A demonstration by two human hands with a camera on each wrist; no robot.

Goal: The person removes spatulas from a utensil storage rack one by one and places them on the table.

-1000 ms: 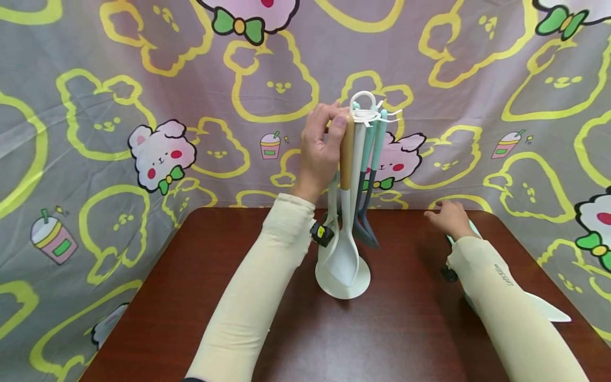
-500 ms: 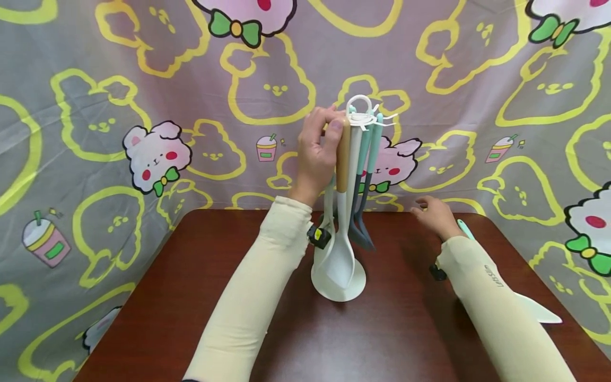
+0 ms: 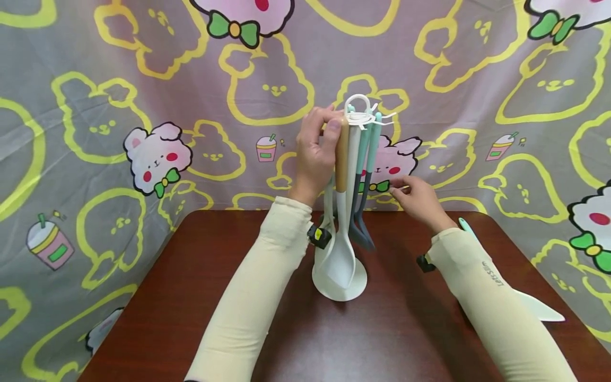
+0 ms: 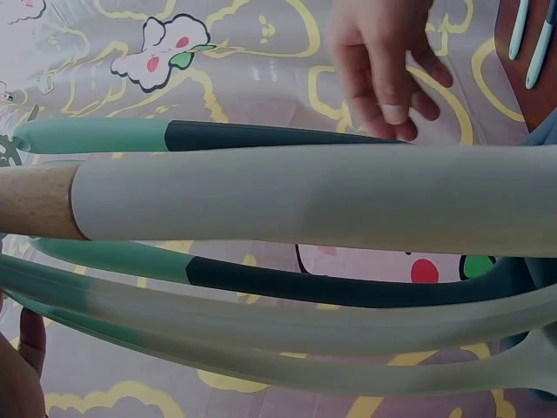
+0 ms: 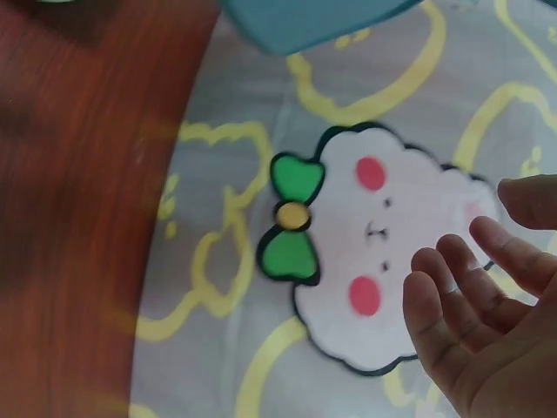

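A white utensil stand (image 3: 360, 284) with a round base and a ring on top stands on the table, hung with several kitchen utensils. My left hand (image 3: 316, 148) grips the top of a white spoon (image 3: 341, 262) by its wooden handle (image 3: 341, 159), close to the hooks. Behind it hang utensils with teal handles (image 3: 374, 139) and dark grey-blue shafts (image 4: 278, 137). To the right of the stand, my right hand (image 3: 419, 201) is in the air, holding nothing, its fingers (image 5: 474, 296) loosely bent and apart. A blurred blue-grey utensil head (image 5: 322, 19) shows above that hand in the right wrist view.
On the brown table (image 3: 200, 297), at the right, lie utensils partly hidden under my right sleeve: a teal handle (image 3: 468, 228) and a white pointed end (image 3: 539, 306). A patterned curtain (image 3: 191, 95) hangs behind the table.
My right hand has moved left and slightly up from the utensils on the right toward the stand. The left hand keeps its hold at the top of the wooden handle.
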